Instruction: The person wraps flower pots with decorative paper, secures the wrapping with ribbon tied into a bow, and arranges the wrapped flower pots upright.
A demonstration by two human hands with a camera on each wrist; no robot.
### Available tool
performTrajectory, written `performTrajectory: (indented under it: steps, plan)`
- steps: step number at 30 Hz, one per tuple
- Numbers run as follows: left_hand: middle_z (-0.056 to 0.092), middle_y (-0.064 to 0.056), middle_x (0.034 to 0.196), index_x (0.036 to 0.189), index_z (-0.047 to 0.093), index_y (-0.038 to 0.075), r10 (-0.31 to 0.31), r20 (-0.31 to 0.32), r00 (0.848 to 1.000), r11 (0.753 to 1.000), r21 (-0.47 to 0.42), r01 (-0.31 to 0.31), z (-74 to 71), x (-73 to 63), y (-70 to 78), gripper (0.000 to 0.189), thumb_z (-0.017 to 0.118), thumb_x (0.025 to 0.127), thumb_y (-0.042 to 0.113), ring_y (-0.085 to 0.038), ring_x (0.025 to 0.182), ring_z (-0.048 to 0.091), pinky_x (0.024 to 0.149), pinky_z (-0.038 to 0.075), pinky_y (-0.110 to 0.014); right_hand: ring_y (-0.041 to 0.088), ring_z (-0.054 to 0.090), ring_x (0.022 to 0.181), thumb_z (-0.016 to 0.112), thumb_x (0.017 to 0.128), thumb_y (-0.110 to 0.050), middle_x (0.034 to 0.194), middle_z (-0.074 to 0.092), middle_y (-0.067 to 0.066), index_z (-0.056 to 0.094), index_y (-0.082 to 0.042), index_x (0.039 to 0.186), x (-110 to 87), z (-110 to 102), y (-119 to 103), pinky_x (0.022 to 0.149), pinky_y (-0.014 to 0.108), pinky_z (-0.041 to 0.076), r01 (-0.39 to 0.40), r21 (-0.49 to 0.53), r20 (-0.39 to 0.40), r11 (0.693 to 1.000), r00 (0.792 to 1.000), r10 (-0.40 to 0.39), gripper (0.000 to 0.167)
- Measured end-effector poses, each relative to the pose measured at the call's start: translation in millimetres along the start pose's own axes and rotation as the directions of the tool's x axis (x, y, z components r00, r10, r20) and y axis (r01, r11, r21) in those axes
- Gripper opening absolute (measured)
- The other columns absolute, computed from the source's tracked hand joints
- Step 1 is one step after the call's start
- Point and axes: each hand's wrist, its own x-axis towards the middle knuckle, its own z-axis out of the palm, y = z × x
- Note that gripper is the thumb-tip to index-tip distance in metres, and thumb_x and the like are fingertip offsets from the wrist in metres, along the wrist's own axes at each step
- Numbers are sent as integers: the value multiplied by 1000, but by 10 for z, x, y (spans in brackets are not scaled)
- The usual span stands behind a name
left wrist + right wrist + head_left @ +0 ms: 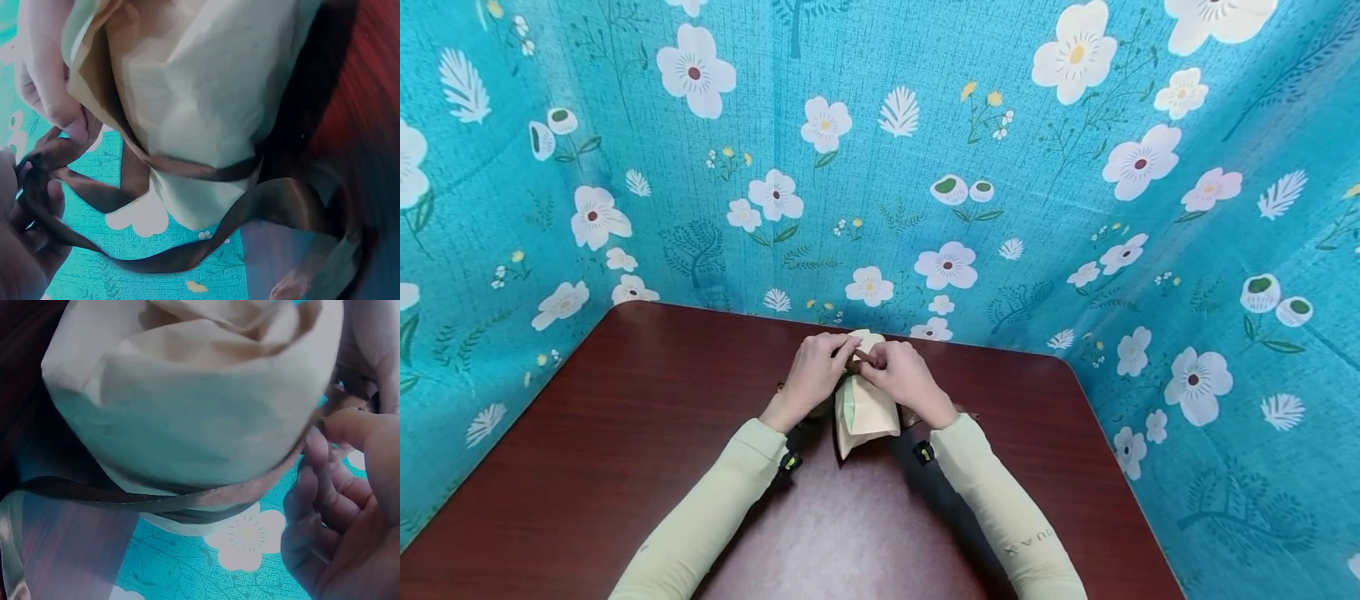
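Note:
A cream paper wrap [872, 408] with a pale green side lies on the table, a brown ribbon [200, 170] passing around its narrow part. In the head view, both hands meet over the ribbon at the wrap's far end. My left hand [817, 367] pinches the ribbon, and fingers of that hand [31, 231] show around a looped part in the left wrist view. Between thumb and fingertips, my right hand [904, 372] grips another part of the ribbon. The right wrist view shows this hand [350, 506] beside the wrap [187, 425]. Whatever the wrap contains is hidden.
The dark red table [625, 433] extends around the wrap. Blue flowered cloth [865, 150] hangs behind the table and at both sides. Loose ribbon [958, 412] lies to the right of the wrap. Sleeved forearms reach across the near side.

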Motion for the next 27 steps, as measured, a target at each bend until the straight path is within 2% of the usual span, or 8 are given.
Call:
performTrajectory:
  steps: [2, 4, 7, 10, 13, 19, 23, 27]
  plan:
    - [73, -4, 77, 90, 80, 12, 6, -25, 1000, 998, 60, -5, -9, -7, 5, 26, 61, 104, 24, -20, 70, 66, 61, 51, -36, 10, 41, 48, 70, 92, -21, 52, 40, -7, 56, -17, 61, -4, 3, -11, 46, 26, 29, -12, -55, -14, 998, 1000, 11, 34]
    - [71, -3, 75, 82, 77, 13, 10, -44, 999, 996, 90, -6, -14, -7, 6, 29, 61, 103, 26, -21, 69, 65, 60, 50, -38, 11, 42, 49, 70, 90, -21, 54, 41, -7, 53, -17, 59, -1, 12, -16, 46, 27, 29, -21, -103, -27, 994, 999, 18, 35]
    - [61, -1, 65, 70, 65, 13, -9, -52, 999, 996, 83, 13, -7, 5, -1, 39, 58, 105, 28, -19, 61, 58, 55, 45, -35, 13, 46, 58, 72, 87, -20, 62, 47, -4, 54, -17, 59, 2, 20, -25, 51, 29, 35, -24, -129, -52, 991, 998, 18, 33]
    - [46, 1, 57, 65, 50, 15, -49, -21, 999, 997, 61, 50, 1, 9, -6, 46, 50, 109, 30, -15, 52, 45, 51, 37, -32, 14, 50, 66, 75, 85, -17, 68, 51, -3, 56, -17, 62, 5, 31, -22, 58, 30, 40, -23, -123, -84, 992, 996, 12, 30]
    - [42, 2, 56, 67, 46, 16, -83, 13, 996, 996, 44, 83, 9, 0, -4, 47, 43, 111, 32, -14, 48, 39, 49, 33, -31, 15, 50, 65, 75, 85, -14, 66, 52, -3, 55, -16, 65, 3, 41, -6, 60, 30, 41, -13, -79, -109, 997, 994, 4, 28]
    - [44, 1, 57, 69, 51, 16, -111, 53, 992, 994, 7, 111, 40, -1, 7, 46, 41, 111, 33, -15, 49, 41, 50, 35, -32, 12, 46, 58, 73, 86, -5, 68, 55, -1, 54, -13, 75, -16, 51, 65, 56, 26, 38, 10, 33, -156, 999, 988, -4, 24]
    - [42, 0, 57, 68, 49, 16, -120, 58, 991, 993, -2, 120, 56, 7, 11, 46, 42, 111, 32, -16, 49, 39, 50, 34, -31, 14, 52, 63, 69, 89, 1, 80, 62, 4, 55, -9, 92, -49, 36, 111, 60, 27, 43, 23, 119, -167, 993, 986, -3, 18]
    - [41, 0, 56, 66, 46, 15, -118, 51, 992, 993, 3, 118, 76, 22, 18, 46, 45, 110, 29, -17, 49, 38, 50, 32, -31, 18, 62, 76, 63, 91, 6, 92, 65, 9, 58, -7, 113, -76, 11, 147, 67, 32, 49, 16, 182, -172, 983, 985, 16, 26]
